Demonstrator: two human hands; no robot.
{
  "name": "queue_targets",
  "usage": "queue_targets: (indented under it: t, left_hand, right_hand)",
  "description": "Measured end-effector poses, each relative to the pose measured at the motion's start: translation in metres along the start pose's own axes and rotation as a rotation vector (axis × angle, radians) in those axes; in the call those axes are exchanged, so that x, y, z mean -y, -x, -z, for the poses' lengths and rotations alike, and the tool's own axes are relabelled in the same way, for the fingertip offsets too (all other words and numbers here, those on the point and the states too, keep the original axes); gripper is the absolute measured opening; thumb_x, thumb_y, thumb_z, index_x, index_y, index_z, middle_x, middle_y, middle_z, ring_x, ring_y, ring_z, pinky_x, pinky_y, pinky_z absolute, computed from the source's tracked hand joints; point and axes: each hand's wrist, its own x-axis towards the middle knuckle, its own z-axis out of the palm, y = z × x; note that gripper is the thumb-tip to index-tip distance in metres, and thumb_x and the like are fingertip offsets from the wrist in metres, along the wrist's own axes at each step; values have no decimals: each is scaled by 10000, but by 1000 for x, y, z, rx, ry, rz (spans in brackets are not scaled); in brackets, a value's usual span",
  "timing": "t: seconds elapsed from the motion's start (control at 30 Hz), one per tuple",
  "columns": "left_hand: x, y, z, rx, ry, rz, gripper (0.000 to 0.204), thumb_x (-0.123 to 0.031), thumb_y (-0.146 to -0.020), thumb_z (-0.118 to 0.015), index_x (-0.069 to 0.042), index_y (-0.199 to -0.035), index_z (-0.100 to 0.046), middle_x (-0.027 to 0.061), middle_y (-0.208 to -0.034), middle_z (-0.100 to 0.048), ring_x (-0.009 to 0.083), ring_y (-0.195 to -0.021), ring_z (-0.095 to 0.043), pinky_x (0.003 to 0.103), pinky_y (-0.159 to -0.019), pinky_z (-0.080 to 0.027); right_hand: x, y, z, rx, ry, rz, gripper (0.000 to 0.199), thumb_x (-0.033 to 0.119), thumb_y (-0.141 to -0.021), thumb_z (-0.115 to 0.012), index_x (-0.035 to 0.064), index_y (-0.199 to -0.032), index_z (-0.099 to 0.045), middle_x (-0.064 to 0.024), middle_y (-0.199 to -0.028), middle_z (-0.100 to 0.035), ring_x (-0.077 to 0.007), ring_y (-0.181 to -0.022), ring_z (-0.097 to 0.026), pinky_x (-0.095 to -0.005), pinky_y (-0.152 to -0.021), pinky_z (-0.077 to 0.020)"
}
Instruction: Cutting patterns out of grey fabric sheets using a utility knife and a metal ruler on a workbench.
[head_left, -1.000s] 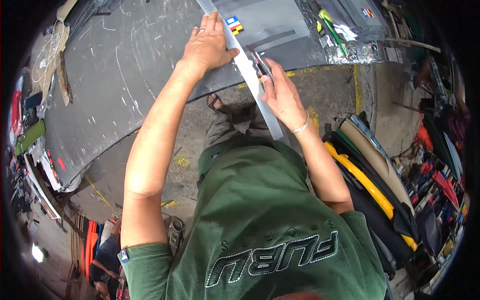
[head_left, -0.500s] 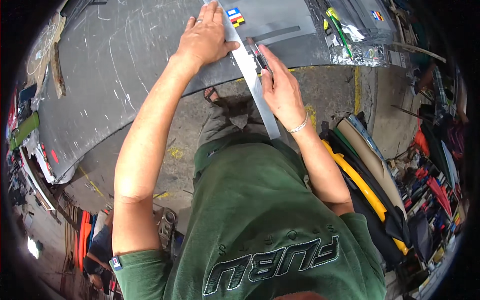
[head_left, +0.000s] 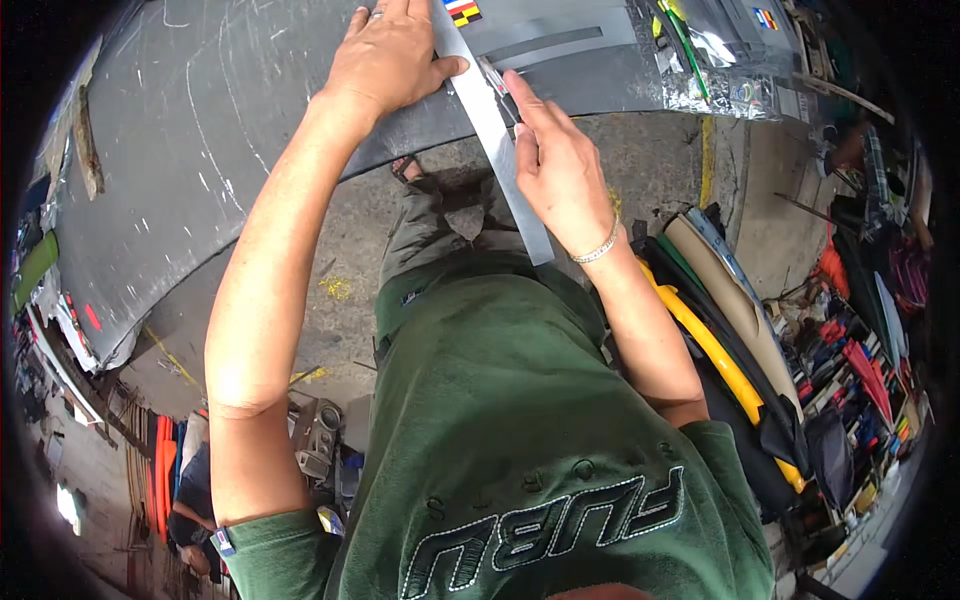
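Straightedge (head_left: 492,130) lies across the near edge of the counter (head_left: 150,180); its far part rests on the dark surface and its near end projects past the edge toward the green shirt (head_left: 480,380). I observe the left hand (head_left: 395,62) laid flat, thumb spread apart from the fingers, thumb tip at the straightedge. I observe the right hand (head_left: 562,165) clamped on a cutter (head_left: 496,80), tip just beside the straightedge's right side; I cannot tell whether they touch. Right of these, a dark strip (head_left: 540,46) and a green stick (head_left: 685,50) lie on the counter.
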Motion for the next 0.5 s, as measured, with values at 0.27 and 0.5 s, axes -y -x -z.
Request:
queue_targets:
  t: [0.27,0.5]
  left_hand:
    - [-5,2,6,18,26,27,967,-353,-832,-801,109,-1520,-302,302,-1615,-297,395,-1525,-295,510,-1233,-306]
    - [-2,2,2,18,18,26,967,-359,-842,-797,101,-1528,-293,295,-1621,-289,393,-1533,-280,504,-1243,-288]
  right_hand:
    - [0,-2,0,7,10,-10,598,-14,-920,-557,101,-1503,-496,-181,-1171,-660,-407,-949,-691,-479,-857,-578]
    - [3,-2,2,49,33,-40,596,-14,-917,-565,103,-1498,-499,-180,-1174,-660,-404,-962,-691,-479,-859,-581]
